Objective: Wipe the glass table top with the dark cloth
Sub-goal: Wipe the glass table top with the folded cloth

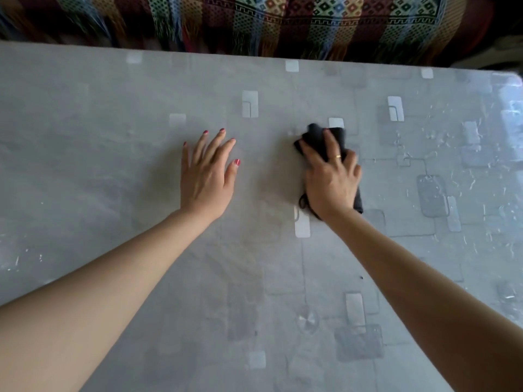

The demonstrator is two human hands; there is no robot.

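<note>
The glass table top (113,171) fills most of the view, grey with pale rectangle patterns beneath it. My right hand (331,179) presses flat on the dark cloth (315,137), which is bunched under the palm and pokes out past the fingertips and by the wrist. A ring shows on one finger. My left hand (208,176) rests flat on the glass to the left of the cloth, fingers spread, holding nothing.
A striped, patterned blanket with fringe (254,21) hangs over furniture along the table's far edge. The table's rounded far right corner (516,79) shows bright reflections and streaks.
</note>
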